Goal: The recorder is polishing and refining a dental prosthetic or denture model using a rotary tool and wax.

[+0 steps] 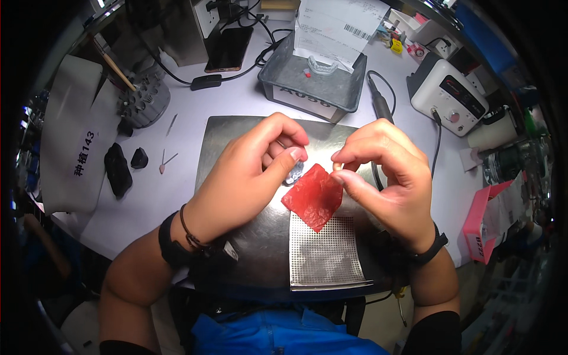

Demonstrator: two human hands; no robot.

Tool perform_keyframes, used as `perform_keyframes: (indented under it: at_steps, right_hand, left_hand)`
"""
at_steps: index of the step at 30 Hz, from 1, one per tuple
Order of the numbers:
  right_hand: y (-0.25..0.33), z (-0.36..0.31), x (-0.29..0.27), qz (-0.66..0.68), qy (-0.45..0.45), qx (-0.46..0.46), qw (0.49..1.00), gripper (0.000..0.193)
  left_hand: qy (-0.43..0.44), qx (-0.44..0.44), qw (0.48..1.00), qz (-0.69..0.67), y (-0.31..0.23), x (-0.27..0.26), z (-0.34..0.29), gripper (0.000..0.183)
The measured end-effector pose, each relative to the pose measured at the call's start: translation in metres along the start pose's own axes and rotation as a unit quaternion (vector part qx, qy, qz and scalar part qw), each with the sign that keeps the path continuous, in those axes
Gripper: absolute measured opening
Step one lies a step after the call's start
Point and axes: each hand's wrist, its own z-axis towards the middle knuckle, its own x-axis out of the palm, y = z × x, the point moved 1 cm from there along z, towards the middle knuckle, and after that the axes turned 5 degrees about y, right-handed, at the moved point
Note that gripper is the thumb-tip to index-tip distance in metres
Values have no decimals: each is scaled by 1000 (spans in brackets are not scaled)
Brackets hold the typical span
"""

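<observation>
Over the dark metal board [228, 139], my left hand [260, 157] is curled with thumb and fingers closed on a small grey dental model [294, 173], which its fingers partly hide. My right hand [387, 174] pinches a tiny cream-coloured piece that looks like a dental crown [338, 167] between thumb and forefinger. A creased red square sheet [313, 198] shows between the two hands. Its upper right edge comes close to my right thumb; whether the thumb touches it I cannot tell. Below the sheet, a perforated metal plate [325, 254] lies on the board, its top edge covered.
A grey tray [307, 106] holding a pale dental arch [322, 65] and a printed paper [337, 26] stands behind the board. To the right are a white control unit [449, 97] with a corded handpiece [378, 97] and a pink box [479, 231]. Leftward sit a bur holder [145, 103] and black lumps [118, 170].
</observation>
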Motion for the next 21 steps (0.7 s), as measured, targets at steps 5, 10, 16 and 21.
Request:
perform_keyframes:
  at_steps: [5, 10, 16, 21]
  right_hand:
    - [-9, -4, 0, 32, -26, 102, 994, 13]
    - [-13, -4, 2, 33, 8, 141, 989, 12]
    - [-12, -4, 7, 44, 3, 138, 989, 12]
    - [-8, -4, 7, 73, -35, 129, 988, 14]
  left_hand:
    - [-38, 4, 952, 303, -4, -4, -6, 34]
    - [-22, 64, 921, 384, 0, -13, -6, 37]
    - [-26, 84, 892, 444, 3, -20, 1, 28]
    - [-97, 153, 923, 338, -11, -13, 4, 21]
